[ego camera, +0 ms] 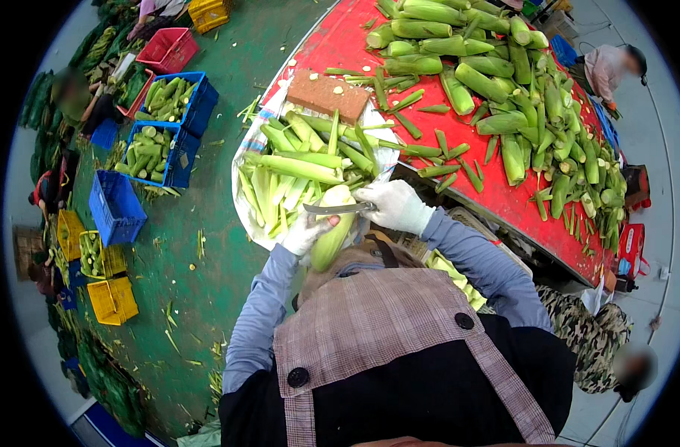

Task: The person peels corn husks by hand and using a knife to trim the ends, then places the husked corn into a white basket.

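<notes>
In my gloved left hand (304, 233) is an ear of corn (333, 244) in its green husk, its pale cut end pointing away from me. My right hand (397, 204), also in a white glove, grips a knife with a curved blade (335, 209). The blade lies across the ear near its pale end, over my left fingers; whether it touches the husk I cannot tell. Just beyond both hands, a white woven sack (245, 146) lies spread with cut husk leaves and stalk pieces (300, 162) heaped on it.
A red-topped table (409, 146) at the right bears a large pile of corn ears (485, 78), husk scraps and a brick (328, 96). Blue crates (197, 109) of corn and yellow crates (112, 300) stand on the green floor (205, 313) at left. Several people are around.
</notes>
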Action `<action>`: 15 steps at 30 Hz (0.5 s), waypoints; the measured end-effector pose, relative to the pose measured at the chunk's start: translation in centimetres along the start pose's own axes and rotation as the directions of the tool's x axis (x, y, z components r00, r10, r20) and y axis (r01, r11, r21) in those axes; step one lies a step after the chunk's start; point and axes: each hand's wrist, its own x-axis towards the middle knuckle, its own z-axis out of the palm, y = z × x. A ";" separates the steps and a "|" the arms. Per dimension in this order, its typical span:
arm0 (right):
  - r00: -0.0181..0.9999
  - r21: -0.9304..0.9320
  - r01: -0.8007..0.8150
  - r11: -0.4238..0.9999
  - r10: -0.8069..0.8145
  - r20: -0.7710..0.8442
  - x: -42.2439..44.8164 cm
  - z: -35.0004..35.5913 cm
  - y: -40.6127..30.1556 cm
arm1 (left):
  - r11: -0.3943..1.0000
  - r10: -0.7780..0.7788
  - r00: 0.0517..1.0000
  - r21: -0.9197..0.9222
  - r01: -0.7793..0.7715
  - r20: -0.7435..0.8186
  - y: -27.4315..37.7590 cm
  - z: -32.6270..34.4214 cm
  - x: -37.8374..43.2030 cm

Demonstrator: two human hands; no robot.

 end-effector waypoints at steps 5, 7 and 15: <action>0.998 -0.052 -0.039 0.998 0.041 0.054 0.7 0.7 -0.7 | 0.985 0.153 0.987 0.076 -0.156 0.054 -0.2 0.2 -0.8; 0.999 -0.018 -0.033 0.999 0.033 -0.004 0.8 1.6 0.0 | 0.989 0.124 0.991 0.078 -0.127 0.047 -0.4 0.5 -1.1; 0.894 0.358 -0.420 0.834 0.447 0.007 -3.2 8.7 8.3 | 0.938 0.168 0.984 0.295 -0.179 0.065 -0.2 -0.7 -4.3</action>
